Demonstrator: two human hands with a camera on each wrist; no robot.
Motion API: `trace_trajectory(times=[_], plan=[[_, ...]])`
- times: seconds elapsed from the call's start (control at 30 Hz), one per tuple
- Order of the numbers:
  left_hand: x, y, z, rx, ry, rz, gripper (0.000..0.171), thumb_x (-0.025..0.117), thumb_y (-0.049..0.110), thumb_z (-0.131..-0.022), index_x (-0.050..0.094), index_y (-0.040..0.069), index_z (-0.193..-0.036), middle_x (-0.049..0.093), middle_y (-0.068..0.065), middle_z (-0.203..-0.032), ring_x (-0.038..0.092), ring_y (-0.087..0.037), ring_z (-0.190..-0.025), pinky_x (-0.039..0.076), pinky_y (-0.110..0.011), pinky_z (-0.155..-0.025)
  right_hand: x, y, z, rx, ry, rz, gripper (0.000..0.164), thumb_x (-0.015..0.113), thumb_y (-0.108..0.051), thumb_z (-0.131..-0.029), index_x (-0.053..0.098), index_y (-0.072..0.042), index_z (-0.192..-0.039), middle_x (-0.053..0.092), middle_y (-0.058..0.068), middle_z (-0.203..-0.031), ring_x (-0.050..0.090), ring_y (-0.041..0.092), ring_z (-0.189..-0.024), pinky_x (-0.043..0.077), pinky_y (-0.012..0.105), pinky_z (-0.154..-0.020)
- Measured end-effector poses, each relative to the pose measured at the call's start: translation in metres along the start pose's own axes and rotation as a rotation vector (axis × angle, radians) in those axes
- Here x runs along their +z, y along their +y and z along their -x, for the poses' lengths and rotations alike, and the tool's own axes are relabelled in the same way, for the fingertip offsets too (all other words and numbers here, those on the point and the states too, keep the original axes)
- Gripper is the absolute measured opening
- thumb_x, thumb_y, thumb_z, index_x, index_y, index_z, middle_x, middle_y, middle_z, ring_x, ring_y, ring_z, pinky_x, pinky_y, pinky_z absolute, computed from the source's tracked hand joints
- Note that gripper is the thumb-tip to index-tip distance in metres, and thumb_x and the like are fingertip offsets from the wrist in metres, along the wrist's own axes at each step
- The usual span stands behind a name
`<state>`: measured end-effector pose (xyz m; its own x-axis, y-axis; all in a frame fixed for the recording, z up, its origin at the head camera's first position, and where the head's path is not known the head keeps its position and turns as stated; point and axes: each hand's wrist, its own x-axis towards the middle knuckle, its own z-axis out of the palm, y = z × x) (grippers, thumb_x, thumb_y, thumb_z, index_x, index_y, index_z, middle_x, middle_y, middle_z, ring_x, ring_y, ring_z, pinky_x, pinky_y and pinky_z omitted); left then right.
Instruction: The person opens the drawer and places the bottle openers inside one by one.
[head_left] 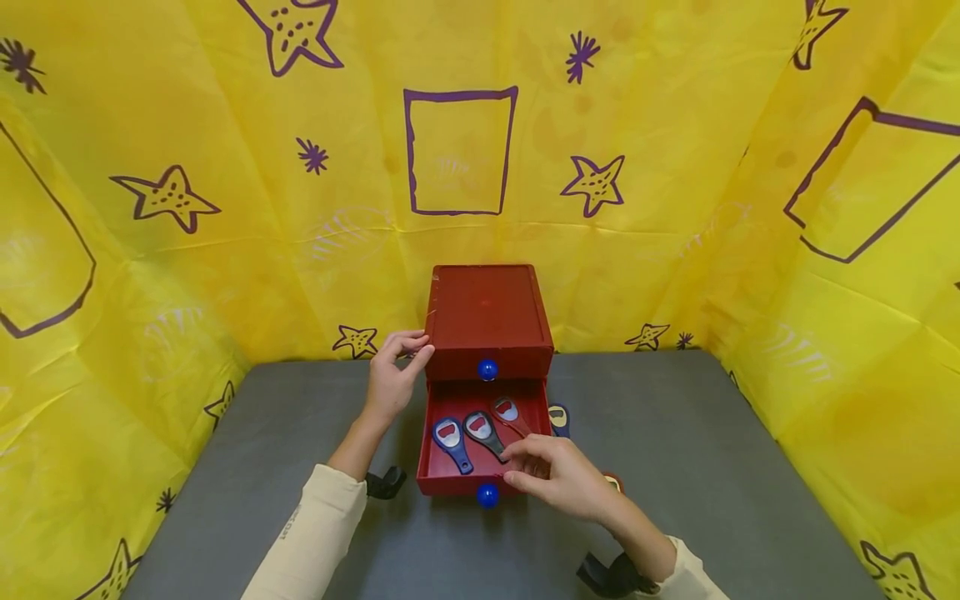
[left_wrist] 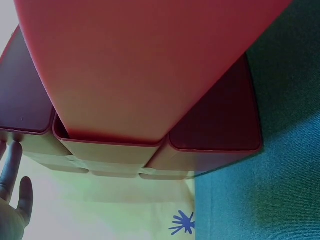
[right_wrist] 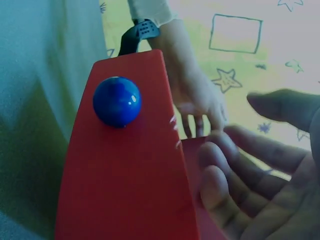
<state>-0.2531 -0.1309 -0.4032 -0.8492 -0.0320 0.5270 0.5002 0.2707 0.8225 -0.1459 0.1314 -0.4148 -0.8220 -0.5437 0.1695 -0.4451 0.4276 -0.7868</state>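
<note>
A red two-drawer cabinet (head_left: 487, 304) stands at the back of the table, its lower drawer (head_left: 450, 483) pulled out. Three bottle openers lie in that drawer: a blue bottle opener (head_left: 460, 458), a black bottle opener (head_left: 487, 437) and a red bottle opener (head_left: 517, 423). My left hand (head_left: 393, 379) rests its fingertips on the cabinet's left side near the top. Over the drawer's front right corner is my right hand (head_left: 558, 475), fingers loosely bent by the black opener's handle end. In the right wrist view, thumb and fingers stand apart with nothing between them.
Right of the drawer lies another bottle opener (head_left: 558, 417), dark blue and partly hidden by it. A further red-edged item (head_left: 614, 481) peeks out behind my right wrist. Blue knobs stick out from the upper drawer (head_left: 450, 364) and lower drawer. Yellow patterned cloth (head_left: 465, 242) encloses the grey table (head_left: 315, 417).
</note>
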Motion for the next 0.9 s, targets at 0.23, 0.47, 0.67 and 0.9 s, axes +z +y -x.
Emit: trace_trajectory(times=[0.23, 0.47, 0.67, 0.9], plan=[[0.003, -0.028, -0.004, 0.005, 0.031, 0.014, 0.020, 0.070, 0.007, -0.088, 0.070, -0.005, -0.105, 0.063, -0.021, -0.117, 0.054, -0.001, -0.101, 0.046, -0.009, -0.086, 0.000, 0.003, 0.011, 0.012, -0.232, -0.098, 0.024, 0.067, -0.028, -0.092, 0.069, -0.009, -0.108, 0.066, -0.003, -0.088, 0.055, -0.003, -0.077, 0.053, 0.020, -0.068], [0.003, -0.029, -0.004, 0.035, 0.039, 0.019, 0.019, 0.071, 0.010, -0.088, 0.071, -0.001, -0.103, 0.064, -0.016, -0.114, 0.056, -0.004, -0.101, 0.047, -0.011, -0.086, 0.016, 0.022, 0.022, 0.125, -0.336, -0.150, 0.028, 0.066, -0.026, -0.093, 0.068, -0.004, -0.111, 0.067, -0.004, -0.090, 0.056, -0.003, -0.078, 0.051, 0.018, -0.071], [0.004, -0.029, -0.005, 0.052, 0.041, 0.018, 0.019, 0.071, 0.010, -0.088, 0.071, -0.002, -0.102, 0.064, -0.017, -0.114, 0.057, -0.005, -0.101, 0.047, -0.011, -0.086, 0.040, 0.035, 0.022, 0.287, -0.218, -0.256, 0.038, 0.065, -0.029, -0.094, 0.067, 0.005, -0.112, 0.069, 0.014, -0.083, 0.060, 0.015, -0.063, 0.048, 0.021, -0.057], [0.004, -0.029, -0.003, 0.021, 0.037, 0.011, 0.018, 0.071, 0.010, -0.088, 0.071, -0.002, -0.102, 0.064, -0.017, -0.114, 0.056, -0.003, -0.102, 0.048, -0.016, -0.088, 0.068, 0.041, 0.020, 0.386, -0.091, -0.422, 0.037, 0.063, -0.029, -0.095, 0.066, 0.005, -0.110, 0.069, 0.020, -0.084, 0.060, 0.014, -0.059, 0.051, 0.026, -0.055]])
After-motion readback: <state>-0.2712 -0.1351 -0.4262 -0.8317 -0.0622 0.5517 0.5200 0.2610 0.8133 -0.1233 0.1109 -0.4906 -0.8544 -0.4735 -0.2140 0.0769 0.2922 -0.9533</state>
